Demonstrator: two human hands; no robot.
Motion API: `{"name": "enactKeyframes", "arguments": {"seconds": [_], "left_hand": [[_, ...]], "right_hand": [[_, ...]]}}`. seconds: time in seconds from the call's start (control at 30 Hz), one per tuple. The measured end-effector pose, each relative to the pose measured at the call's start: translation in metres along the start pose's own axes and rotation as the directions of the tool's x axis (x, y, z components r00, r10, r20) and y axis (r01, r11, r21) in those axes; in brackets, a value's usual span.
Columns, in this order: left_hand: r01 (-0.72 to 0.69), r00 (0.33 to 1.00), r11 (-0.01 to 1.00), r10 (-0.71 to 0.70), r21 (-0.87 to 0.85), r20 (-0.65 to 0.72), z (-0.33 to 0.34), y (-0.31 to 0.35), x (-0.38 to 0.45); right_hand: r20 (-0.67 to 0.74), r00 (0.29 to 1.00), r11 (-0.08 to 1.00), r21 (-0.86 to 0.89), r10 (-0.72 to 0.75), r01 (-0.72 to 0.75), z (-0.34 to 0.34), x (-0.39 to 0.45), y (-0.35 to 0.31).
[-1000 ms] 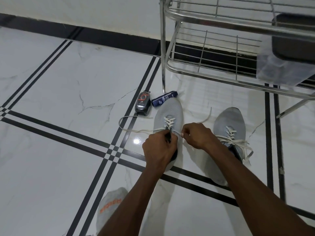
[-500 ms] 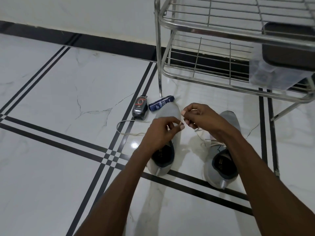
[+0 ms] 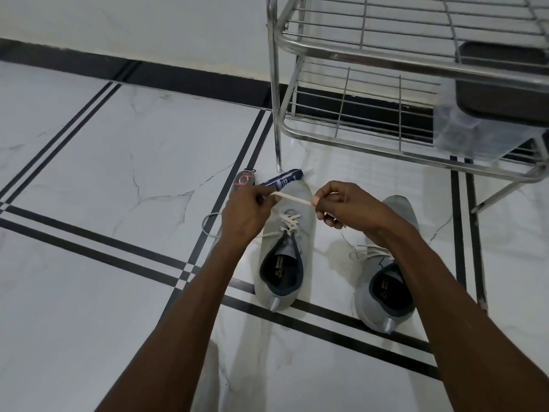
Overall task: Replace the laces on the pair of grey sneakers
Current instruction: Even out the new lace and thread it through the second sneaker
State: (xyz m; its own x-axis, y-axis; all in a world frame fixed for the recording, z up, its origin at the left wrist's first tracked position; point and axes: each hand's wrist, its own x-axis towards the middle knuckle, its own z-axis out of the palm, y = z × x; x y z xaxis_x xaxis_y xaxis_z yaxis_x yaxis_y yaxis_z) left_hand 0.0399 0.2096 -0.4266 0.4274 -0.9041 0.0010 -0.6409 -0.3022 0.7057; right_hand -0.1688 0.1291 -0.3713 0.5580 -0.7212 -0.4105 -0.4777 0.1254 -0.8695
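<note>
The fingers (image 3: 264, 194) of the left hand (image 3: 246, 215) are curled in a pinch on one end of a short taut stretch of white lace (image 3: 294, 199), and the right hand (image 3: 344, 205) pinches the other end between thumb and forefinger, its remaining fingers curled loosely below. The stretch is held level in the air just above the toe of the left grey sneaker (image 3: 286, 248), which stands on the white marble floor (image 3: 104, 173) with its heel toward the camera and white lacing crossed through its lower eyelets only (the upper ones sit bare beside the open collar). To the left of this sneaker a loose loop of lace lies on the floor, partly hidden behind the left wrist. The right grey sneaker (image 3: 386, 281) stands just to the right of the first, apart from it, with slack white laces across its tongue. Beyond the left sneaker's toe lie a dark blue tube (image 3: 282, 178) and a small grey and red container (image 3: 245, 179), near the leg of a steel wire rack (image 3: 371, 135).
</note>
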Motion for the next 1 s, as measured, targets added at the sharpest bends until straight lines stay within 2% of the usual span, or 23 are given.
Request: {"name": "enactKeyframes", "arguments": {"seconds": [0.07, 0.13, 0.23, 0.37, 0.5, 0.6, 0.7, 0.87, 1.0], "left_hand": [[-0.068, 0.992, 0.994, 0.076, -0.082, 0.103, -0.002, 0.002, 0.0], [-0.16, 0.951, 0.97, 0.201, -0.182, 0.234, -0.001, 0.009, -0.003], [-0.232, 0.925, 0.955, 0.275, -0.187, 0.261, 0.004, 0.007, -0.005], [-0.21, 0.97, 0.968, 0.224, -0.138, 0.095, 0.007, -0.007, -0.008], [-0.085, 0.996, 0.979, 0.089, -0.185, 0.014, 0.013, -0.012, -0.015], [0.05, 0.999, 0.971, -0.043, -0.232, 0.032, 0.022, -0.014, -0.026], [0.103, 0.994, 0.963, -0.089, -0.251, 0.067, 0.033, -0.008, -0.042], [0.113, 0.993, 0.939, -0.094, -0.324, 0.074, 0.041, -0.008, -0.061], [0.05, 0.994, 0.941, -0.014, -0.334, 0.108, 0.044, -0.009, -0.067]], "right_hand": [[-0.009, 1.0, 1.0, 0.001, -0.004, 0.004, -0.002, 0.001, 0.0], [-0.001, 1.0, 1.0, -0.002, -0.001, 0.001, -0.001, 0.003, -0.001], [0.029, 1.0, 1.0, 0.008, 0.003, -0.003, 0.006, 0.006, -0.002], [0.025, 0.999, 0.998, -0.061, 0.024, -0.022, 0.006, 0.009, 0.003], [0.017, 0.995, 0.964, -0.249, 0.103, -0.096, 0.012, 0.014, 0.017], [0.063, 0.995, 0.946, -0.319, 0.079, -0.055, 0.03, 0.011, 0.031], [0.025, 0.999, 0.948, -0.317, 0.045, -0.034, 0.041, 0.012, 0.04], [0.002, 1.0, 0.957, -0.29, 0.016, -0.014, 0.047, 0.02, 0.048], [-0.078, 0.996, 0.949, -0.307, 0.046, -0.068, 0.044, 0.02, 0.061]]}}
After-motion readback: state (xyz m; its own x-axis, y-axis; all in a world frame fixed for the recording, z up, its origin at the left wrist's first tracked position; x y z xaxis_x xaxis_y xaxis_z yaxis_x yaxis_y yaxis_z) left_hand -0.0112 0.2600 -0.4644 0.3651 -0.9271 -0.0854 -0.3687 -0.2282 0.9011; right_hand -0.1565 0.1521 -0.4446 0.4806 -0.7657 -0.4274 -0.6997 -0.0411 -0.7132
